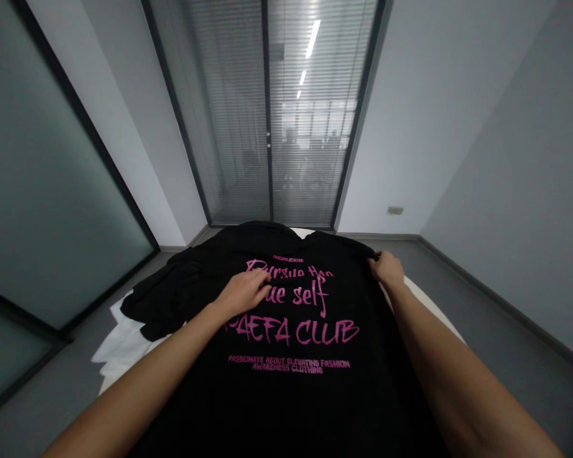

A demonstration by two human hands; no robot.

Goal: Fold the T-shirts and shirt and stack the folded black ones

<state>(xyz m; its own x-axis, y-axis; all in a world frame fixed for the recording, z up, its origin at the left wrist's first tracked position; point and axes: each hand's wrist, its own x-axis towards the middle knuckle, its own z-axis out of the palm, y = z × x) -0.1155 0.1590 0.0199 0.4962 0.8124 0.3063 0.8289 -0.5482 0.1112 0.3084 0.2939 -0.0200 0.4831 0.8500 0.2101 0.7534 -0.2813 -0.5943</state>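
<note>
A black T-shirt (pixel 286 394) with pink lettering lies spread over a white table (pixel 424 296) in front of me. My left hand (pixel 246 289) rests flat on the upper part of the print, fingers stretched out toward the right. My right hand (pixel 386 267) is closed on the shirt's fabric at its far right edge, near the shoulder. The shirt's left sleeve (pixel 165 296) lies bunched at the left.
White cloth (pixel 119 343) lies under the shirt at the table's left side. Grey floor surrounds the table. A glass door with blinds (pixel 272 114) stands straight ahead, a glass partition (pixel 42 210) on the left, and a plain wall on the right.
</note>
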